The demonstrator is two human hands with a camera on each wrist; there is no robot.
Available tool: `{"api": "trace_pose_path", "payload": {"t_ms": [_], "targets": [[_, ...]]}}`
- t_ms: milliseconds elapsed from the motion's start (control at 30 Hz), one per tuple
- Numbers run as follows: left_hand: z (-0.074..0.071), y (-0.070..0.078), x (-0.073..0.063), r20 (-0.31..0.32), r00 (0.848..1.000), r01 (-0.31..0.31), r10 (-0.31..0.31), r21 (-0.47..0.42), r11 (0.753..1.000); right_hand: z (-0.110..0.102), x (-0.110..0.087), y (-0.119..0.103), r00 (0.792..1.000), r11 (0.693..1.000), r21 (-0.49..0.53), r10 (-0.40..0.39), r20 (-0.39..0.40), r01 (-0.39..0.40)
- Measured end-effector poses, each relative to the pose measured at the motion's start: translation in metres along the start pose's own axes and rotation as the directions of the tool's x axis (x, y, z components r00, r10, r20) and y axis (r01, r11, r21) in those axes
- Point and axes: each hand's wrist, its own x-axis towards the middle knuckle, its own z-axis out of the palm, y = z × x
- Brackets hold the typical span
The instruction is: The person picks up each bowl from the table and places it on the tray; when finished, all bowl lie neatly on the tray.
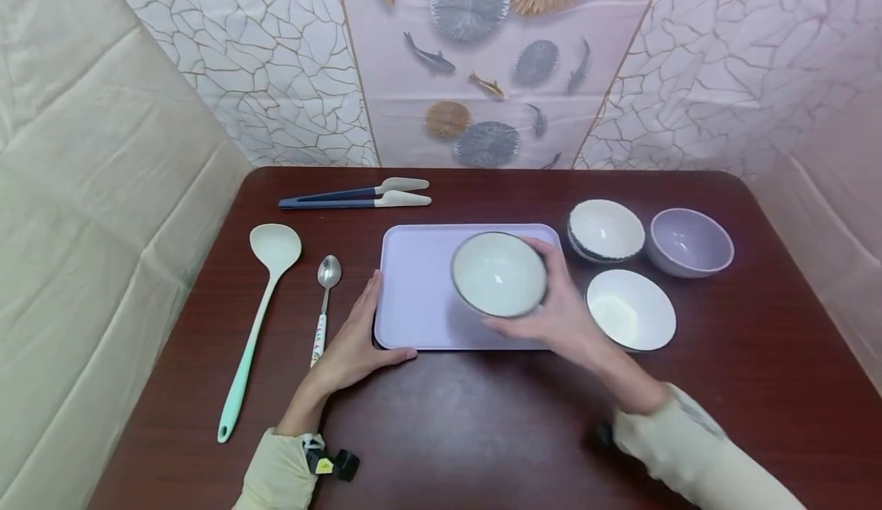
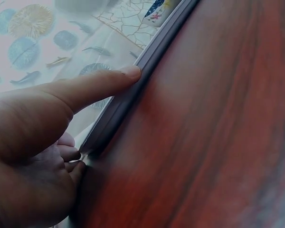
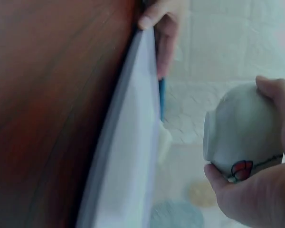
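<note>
- Currently, the right hand (image 1: 561,317) grips a white bowl (image 1: 499,275) by its sides, above the lilac tray (image 1: 416,288).
- The left hand (image 1: 353,345), fingers straight and thumb spread, touches the tray's left end.

Four bowls are visible: one cream bowl (image 1: 499,275) held aloft, one dark-rimmed white bowl (image 1: 606,229), one purple bowl (image 1: 691,240) and one plain white bowl (image 1: 631,309). Whether another sits nested under the dark-rimmed one cannot be told. There is one tray (image 1: 413,288), one ladle (image 1: 254,332), one spoon (image 1: 321,326) and one pair of tongs (image 1: 354,204) with two arms and two pale tips. Two sets of fingers show, the left fingers (image 1: 396,356) and the right fingers (image 1: 517,329), over one surface (image 1: 441,426).
</note>
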Motion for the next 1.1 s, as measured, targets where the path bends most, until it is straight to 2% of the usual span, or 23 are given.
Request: {"api": "trace_pose_path", "payload": {"t_ms": [100, 167, 267, 400, 600, 833, 1100], "targets": [[-0.001, -0.002, -0.001, -0.006, 1.000, -0.010, 0.010, 0.001, 1.000, 0.038, 0.032, 0.008, 1.000, 1.000, 0.016, 0.025, -0.003, -0.025], [0.001, -0.001, 0.001, -0.006, 1.000, -0.019, 0.019, 0.003, 1.000, 0.054, 0.049, 0.014, 0.998, 0.999, -0.009, 0.054, -0.013, -0.054], [0.001, 0.001, 0.002, -0.007, 1.000, -0.026, 0.026, 0.002, 1.000, 0.072, 0.071, 0.022, 0.997, 0.997, -0.045, 0.068, -0.029, -0.070], [0.000, 0.002, 0.001, -0.008, 1.000, -0.027, 0.027, 0.003, 1.000, 0.088, 0.090, 0.031, 0.996, 0.994, -0.077, 0.073, -0.048, -0.076], [-0.002, 0.000, -0.002, -0.015, 1.000, -0.024, 0.024, 0.004, 1.000, 0.101, 0.102, 0.040, 0.994, 0.991, -0.102, 0.086, -0.061, -0.092], [-0.001, 0.000, -0.002, -0.016, 0.999, -0.032, 0.032, 0.014, 0.999, 0.105, 0.105, 0.048, 0.991, 0.985, -0.113, 0.120, -0.064, -0.127], [-0.002, -0.001, -0.002, -0.023, 0.999, -0.039, 0.040, 0.027, 0.999, 0.106, 0.103, 0.051, 0.995, 0.991, -0.102, 0.082, -0.062, -0.088]]}}
